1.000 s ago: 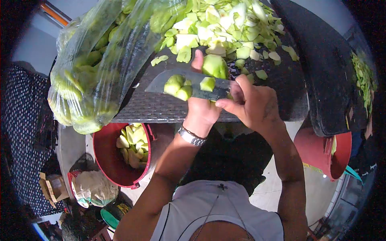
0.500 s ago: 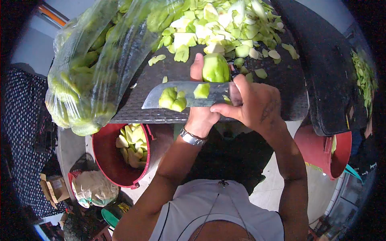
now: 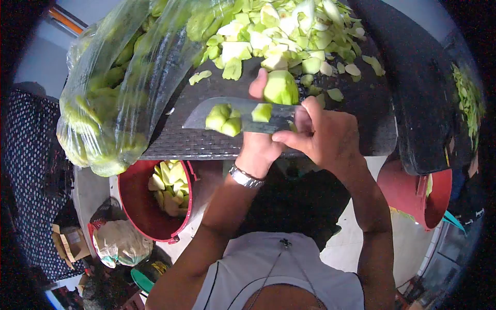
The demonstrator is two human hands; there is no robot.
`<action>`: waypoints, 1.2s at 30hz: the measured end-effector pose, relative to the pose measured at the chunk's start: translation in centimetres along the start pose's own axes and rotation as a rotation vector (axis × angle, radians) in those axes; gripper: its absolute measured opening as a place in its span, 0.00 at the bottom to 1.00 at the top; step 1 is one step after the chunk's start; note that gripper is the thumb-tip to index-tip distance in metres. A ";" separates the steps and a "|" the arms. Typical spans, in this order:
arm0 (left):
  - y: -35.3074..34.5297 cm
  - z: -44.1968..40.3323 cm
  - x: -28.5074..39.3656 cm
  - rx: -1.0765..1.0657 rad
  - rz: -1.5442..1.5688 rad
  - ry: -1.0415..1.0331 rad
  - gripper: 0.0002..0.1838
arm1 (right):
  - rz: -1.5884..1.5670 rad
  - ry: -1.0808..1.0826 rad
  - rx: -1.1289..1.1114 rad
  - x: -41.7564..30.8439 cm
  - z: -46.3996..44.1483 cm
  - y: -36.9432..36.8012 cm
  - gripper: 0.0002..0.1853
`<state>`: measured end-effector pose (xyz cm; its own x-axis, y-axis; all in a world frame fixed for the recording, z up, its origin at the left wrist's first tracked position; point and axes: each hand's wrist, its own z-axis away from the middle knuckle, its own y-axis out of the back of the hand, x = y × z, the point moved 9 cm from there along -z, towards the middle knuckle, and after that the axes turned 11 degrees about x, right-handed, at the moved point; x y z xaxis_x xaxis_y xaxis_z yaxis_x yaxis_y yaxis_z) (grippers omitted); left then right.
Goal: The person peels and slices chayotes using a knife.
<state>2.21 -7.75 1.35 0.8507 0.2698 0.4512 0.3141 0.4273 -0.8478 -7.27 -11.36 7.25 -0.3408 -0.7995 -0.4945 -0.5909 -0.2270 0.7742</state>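
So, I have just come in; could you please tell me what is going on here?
A person is working on a green vegetable, held in the left hand over a dark tabletop. The right hand grips a broad knife, which sits in front of the left hand, with green pieces on it. Cut scraps lie heaped beyond, a clear bag of more vegetables lies at the left, and a red bucket below holds pale pieces.

We see a vegetable-preparation area, kitchen or stall we cannot tell: peelings [image 3: 289, 44] heap toward the far edge of a table [image 3: 206, 147], a plastic bag [image 3: 155, 77] of vegetables [image 3: 90, 111] lines its left side, and a red bucket [image 3: 133, 206] of cut pieces [image 3: 170, 188] sits below the near edge.
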 end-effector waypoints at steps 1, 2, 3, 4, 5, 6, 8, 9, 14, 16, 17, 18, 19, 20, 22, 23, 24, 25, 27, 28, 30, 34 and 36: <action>0.0 0.1 0.2 0.074 -0.044 -0.053 0.25 | 0.028 0.059 0.063 -0.4 0.1 0.1 0.34; 0.2 0.2 0.4 0.144 -0.087 -0.110 0.27 | 0.028 0.057 0.053 -0.3 -0.1 0.1 0.33; 0.8 -0.1 0.3 0.214 -0.061 -0.134 0.27 | 0.031 0.052 0.045 -0.1 -0.4 0.2 0.32; 1.5 -0.4 0.1 0.283 -0.034 -0.154 0.27 | 0.034 0.043 0.037 0.4 -0.6 0.4 0.31; 2.5 -0.5 0.0 0.352 -0.008 -0.173 0.27 | 0.034 -0.049 0.096 2.3 -1.2 0.9 0.31; 2.2 0.3 -0.1 0.137 -0.187 -0.048 0.29 | 0.034 -0.140 0.154 4.6 -2.1 1.2 0.32; 0.3 0.7 0.3 0.112 -0.126 0.004 0.31 | -0.059 -0.282 0.186 6.9 -2.9 2.1 0.33; 0.4 0.7 0.6 0.120 -0.110 0.004 0.30 | -0.155 -0.342 0.144 7.1 -3.1 2.5 0.32; 0.8 0.3 0.7 0.218 0.025 -0.094 0.26 | -0.104 -0.227 0.054 3.0 -1.6 1.8 0.25; 1.3 -0.1 0.7 0.128 -0.057 -0.089 0.27 | -0.007 -0.070 0.076 0.8 -0.7 1.4 0.26; 1.9 -0.1 0.9 0.150 -0.111 -0.133 0.27 | -0.003 -0.018 0.134 0.4 -0.7 1.5 0.27; 1.8 0.0 1.2 0.166 -0.167 -0.178 0.27 | 0.013 0.000 0.140 0.3 -0.7 1.4 0.27; 1.8 0.1 1.5 0.193 -0.197 -0.222 0.28 | 0.032 0.016 0.147 0.2 -0.7 1.5 0.26; 1.9 0.3 1.7 0.219 -0.226 -0.264 0.28 | 0.053 0.031 0.155 0.3 -0.6 1.7 0.25; 1.0 0.7 1.9 0.148 -0.262 -0.272 0.29 | -0.006 -0.049 0.180 2.0 -1.3 1.9 0.24; 0.2 1.2 2.0 0.058 -0.268 -0.236 0.29 | -0.037 -0.090 0.189 3.0 -1.7 2.0 0.24; -0.8 1.9 1.8 -0.030 -0.273 -0.201 0.29 | -0.124 -0.222 0.145 5.2 -2.2 2.0 0.26; -1.1 2.2 2.4 0.044 -0.311 -0.298 0.31 | -0.213 -0.349 0.106 7.4 -2.8 2.3 0.27; -0.9 1.8 2.7 0.031 -0.318 -0.256 0.30 | -0.355 -0.463 0.049 8.7 -2.6 2.3 0.31; -0.7 1.6 2.5 0.029 -0.319 -0.230 0.30 | -0.298 -0.382 0.023 6.7 -2.1 2.7 0.31; 0.7 0.7 2.3 0.175 -0.287 -0.300 0.28 | -0.185 -0.228 -0.009 2.1 -1.2 3.1 0.32; 1.8 0.4 2.0 0.210 -0.375 -0.300 0.30 | -0.077 -0.104 -0.004 0.4 -0.8 2.5 0.33; 1.3 0.9 1.8 0.153 -0.253 -0.257 0.28 | -0.103 -0.128 0.009 1.9 -1.6 2.6 0.33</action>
<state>3.79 -5.94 1.35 0.6152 0.3387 0.7119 0.4169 0.6266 -0.6584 -8.28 -14.34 9.01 -0.3679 -0.6946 -0.6182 -0.6339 -0.2990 0.7132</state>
